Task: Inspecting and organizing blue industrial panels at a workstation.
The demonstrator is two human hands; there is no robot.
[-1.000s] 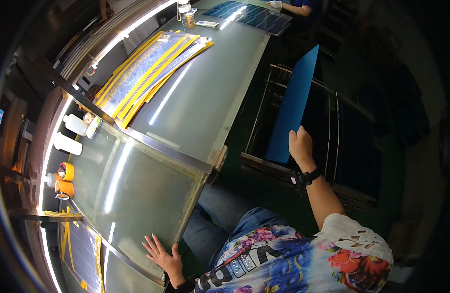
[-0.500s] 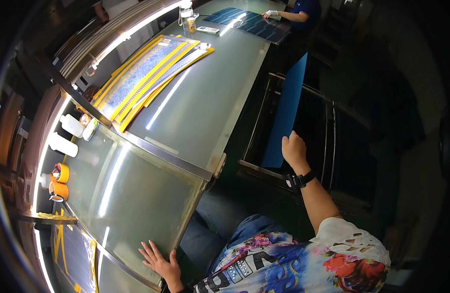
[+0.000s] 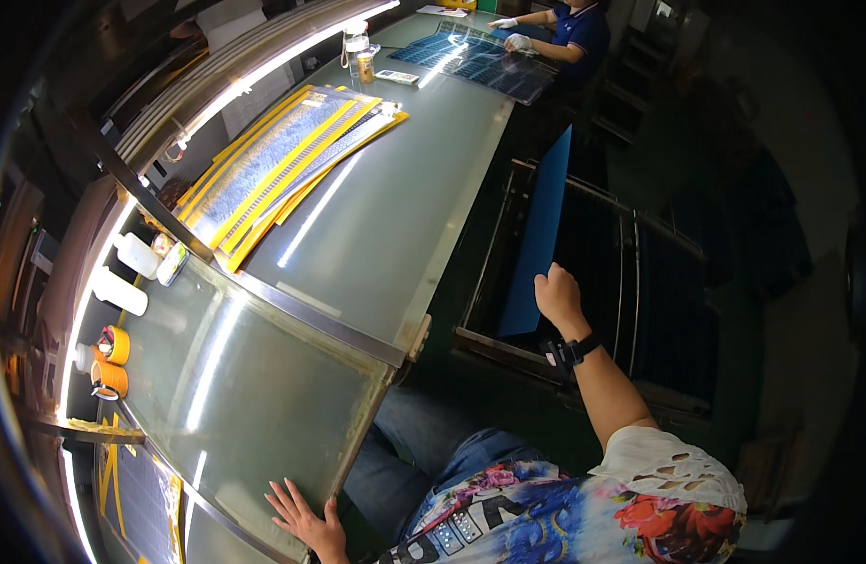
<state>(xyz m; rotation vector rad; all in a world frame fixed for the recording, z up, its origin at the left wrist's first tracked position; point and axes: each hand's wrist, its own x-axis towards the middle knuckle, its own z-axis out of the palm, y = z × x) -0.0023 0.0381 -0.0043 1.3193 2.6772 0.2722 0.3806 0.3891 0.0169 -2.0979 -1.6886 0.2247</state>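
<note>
At the left edge of the table (image 3: 264, 404), two orange rolls (image 3: 109, 378) stand just beside one another; further along that edge, two white bottles (image 3: 121, 289) lean or lie, which of the two cannot be told; at the near left corner, partly cut by dark surround, a dark film (image 3: 141, 498) carries yellow tape strips; beyond a metal bar (image 3: 306, 318) crossing the table, yellow-edged sheets (image 3: 292, 169) lie overlapped towards the left edge; the left hand (image 3: 303, 522) is spread wide, palm down, at the table's right edge near its lower end, holding nothing; towards the far end stand a clear bottle (image 3: 355, 42) and a jar (image 3: 365, 66), with a small white device (image 3: 397, 77) lying near them; at the far right corner, a co-worker's gloved hand (image 3: 519, 42) is at a dark panel (image 3: 466, 64); off the right edge, the blue sheet (image 3: 536, 235) stands tilted over the rack's left side, its lower-end support not discernible; the right hand (image 3: 560, 299) is closed on its right edge, a black wristband (image 3: 572, 350) behind; the rack (image 3: 636, 282) extends rightwards into shadow
</note>
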